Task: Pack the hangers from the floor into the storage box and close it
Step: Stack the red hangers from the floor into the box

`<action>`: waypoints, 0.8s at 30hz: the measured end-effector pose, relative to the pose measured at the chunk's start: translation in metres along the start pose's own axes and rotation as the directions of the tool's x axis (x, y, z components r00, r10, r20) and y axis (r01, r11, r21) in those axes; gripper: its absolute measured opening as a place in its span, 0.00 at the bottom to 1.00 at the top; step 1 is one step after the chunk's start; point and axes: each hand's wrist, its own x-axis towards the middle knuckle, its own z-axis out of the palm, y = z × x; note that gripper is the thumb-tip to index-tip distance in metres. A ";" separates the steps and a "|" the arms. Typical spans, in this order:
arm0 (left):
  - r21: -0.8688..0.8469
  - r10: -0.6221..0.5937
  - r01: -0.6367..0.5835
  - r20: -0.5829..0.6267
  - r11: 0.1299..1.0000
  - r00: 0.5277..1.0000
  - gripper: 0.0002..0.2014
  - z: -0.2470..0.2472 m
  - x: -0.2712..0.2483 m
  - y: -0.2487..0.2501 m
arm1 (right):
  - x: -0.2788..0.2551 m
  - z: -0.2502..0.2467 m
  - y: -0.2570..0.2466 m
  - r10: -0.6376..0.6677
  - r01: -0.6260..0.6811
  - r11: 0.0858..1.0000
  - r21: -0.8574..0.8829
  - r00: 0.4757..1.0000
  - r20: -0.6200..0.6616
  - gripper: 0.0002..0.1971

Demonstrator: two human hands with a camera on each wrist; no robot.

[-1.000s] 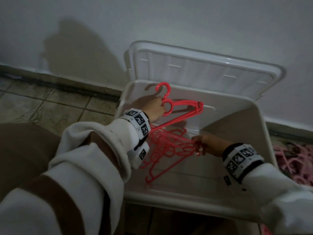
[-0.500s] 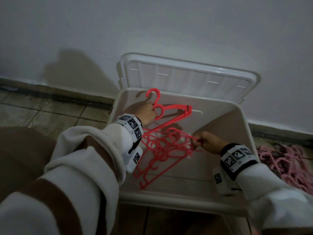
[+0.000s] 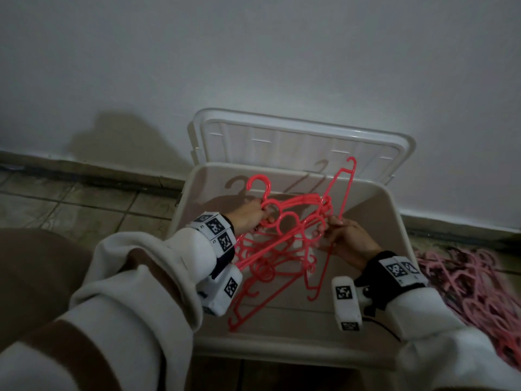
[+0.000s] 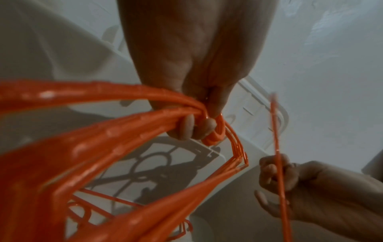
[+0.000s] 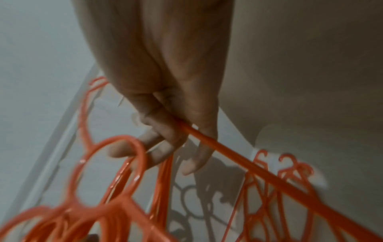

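Note:
A white storage box (image 3: 394,218) stands open against the wall, its lid (image 3: 298,139) leaning back. Inside it my left hand (image 3: 252,214) grips a bundle of red hangers (image 3: 293,210) near their necks; the left wrist view shows the fingers (image 4: 190,126) curled round that bundle (image 4: 103,131). My right hand (image 3: 342,235) pinches the straight bar of one red hanger (image 3: 342,190), which stands up above the box rim; in the right wrist view the bar (image 5: 238,157) runs between thumb and fingers. More red hangers (image 3: 270,266) lie tangled on the box floor.
A heap of pink hangers (image 3: 476,289) lies on the tiled floor to the right of the box. The wall and its skirting run close behind the lid. Tiled floor (image 3: 70,204) stretches to the left, and my knee fills the lower left.
My right hand has lifted one red hanger up out of the tangle so its end rises above the box rim. The left hand still holds its bundle, slightly raised.

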 end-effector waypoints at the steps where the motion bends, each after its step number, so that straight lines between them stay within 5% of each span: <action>1: -0.014 0.005 -0.004 0.015 1.000 1.000 0.08 0.000 -0.001 0.000 | -0.001 0.002 0.001 0.029 -0.029 0.998 0.064 1.000 0.003 0.22; 5: -0.018 0.037 -0.037 0.046 0.999 0.998 0.12 0.008 -0.008 0.006 | -0.005 0.025 0.004 0.142 -0.142 0.979 0.147 0.990 0.012 0.10; 8: -0.032 -0.020 0.021 0.018 0.999 1.000 0.12 0.013 -0.011 0.010 | 0.001 0.043 0.009 0.147 -0.128 0.974 0.186 0.985 -0.091 0.21; 14: -0.152 -0.016 0.010 -0.037 0.988 0.999 0.37 0.014 -0.011 0.006 | 0.000 0.064 0.014 0.160 -0.112 0.974 0.198 0.955 -0.248 0.14; 16: -0.167 -0.005 -0.002 -0.038 0.986 0.999 0.37 0.016 -0.009 0.004 | -0.001 0.065 0.016 0.193 -0.186 0.981 0.053 0.948 -0.254 0.13; 19: -0.177 0.022 -0.029 -0.041 0.984 0.999 0.17 0.019 -0.011 0.007 | -0.004 0.065 0.017 0.234 -0.294 0.923 -0.248 0.941 -0.245 0.18; 24: -0.089 0.042 -0.050 -0.097 0.995 0.994 0.19 0.018 -0.014 0.009 | -0.012 0.060 0.009 0.314 -0.390 0.783 -0.484 0.920 -0.233 0.26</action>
